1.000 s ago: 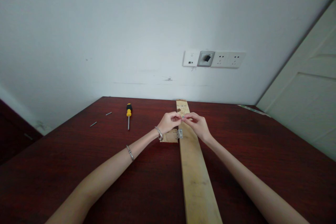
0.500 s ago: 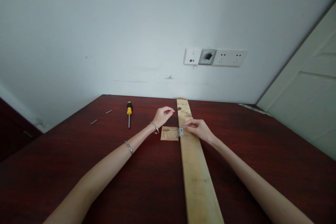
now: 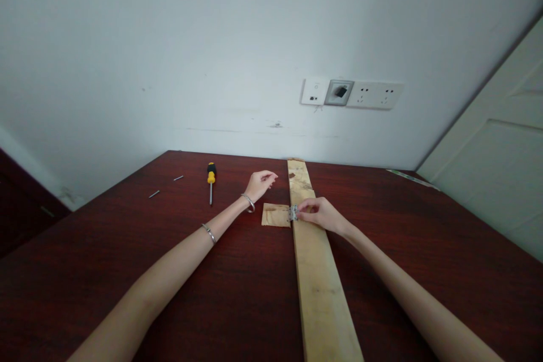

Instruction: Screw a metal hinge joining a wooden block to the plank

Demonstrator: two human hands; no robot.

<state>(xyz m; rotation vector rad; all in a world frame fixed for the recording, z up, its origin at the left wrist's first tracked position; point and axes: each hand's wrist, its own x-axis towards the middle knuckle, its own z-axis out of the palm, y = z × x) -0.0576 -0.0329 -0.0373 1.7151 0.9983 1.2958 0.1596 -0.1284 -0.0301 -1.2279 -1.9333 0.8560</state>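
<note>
While the left hand [image 3: 258,184] hovers just left of the long board [image 3: 323,294] with fingers loosely curled, the right hand [image 3: 323,214] holds thumb and forefinger nearly together at the metal hinge [image 3: 293,212], which spans that board and the small wooden piece [image 3: 275,215]; whether either hand grips anything cannot be told.

Can pass over the desk [image 3: 403,209] at centre right; meets the board [image 3: 324,288] at lower centre, the screwdriver [image 3: 211,179] left of centre.
</note>
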